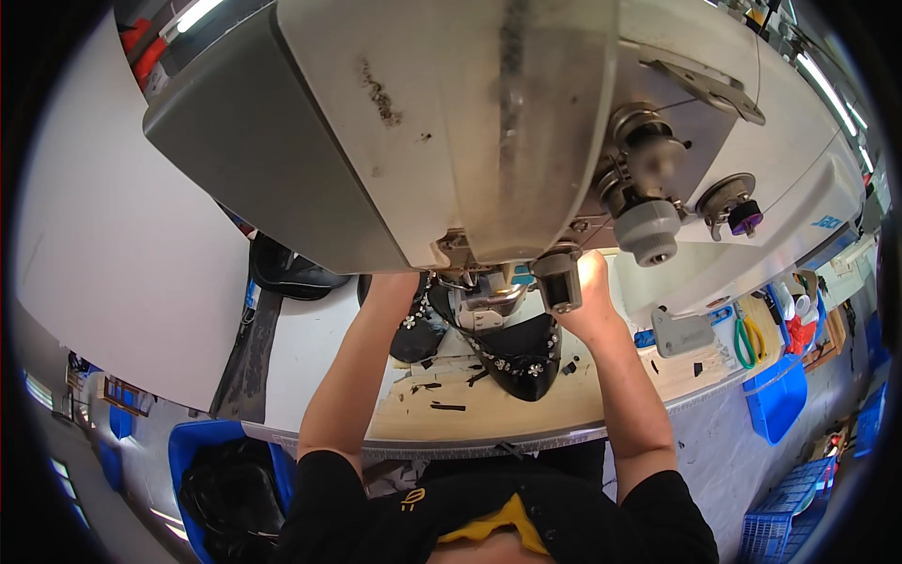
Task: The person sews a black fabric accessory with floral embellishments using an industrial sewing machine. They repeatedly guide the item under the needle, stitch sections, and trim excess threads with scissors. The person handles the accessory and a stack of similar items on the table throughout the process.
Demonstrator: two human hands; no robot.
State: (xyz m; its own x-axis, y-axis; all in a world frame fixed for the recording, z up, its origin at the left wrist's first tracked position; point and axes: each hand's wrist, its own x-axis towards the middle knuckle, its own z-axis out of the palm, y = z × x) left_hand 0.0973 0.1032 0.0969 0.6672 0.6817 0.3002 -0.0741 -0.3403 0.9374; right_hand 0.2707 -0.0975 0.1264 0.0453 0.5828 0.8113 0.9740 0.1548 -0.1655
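A large sewing machine (451,122) fills the upper middle, its presser foot and needle area (484,305) low over the table. Beneath it lies a black, pointed piece like a shoe upper (521,362), trimmed with pale sparkling flower shapes. A second decorated black piece (420,336) rests just to its left. My left hand (396,284) reaches in beside that second piece; the machine head covers its fingers. On the other side, my right hand (590,301) is close to the pointed piece's right edge, its fingers also out of sight behind machine parts.
Dark scraps (447,407) litter the wooden tabletop (404,423). Green-handled scissors (749,338) and a grey plate (683,334) lie at the right. A blue tray (778,399) hangs by the table edge. More black pieces (291,270) sit far left; a blue bin (202,434) stands below.
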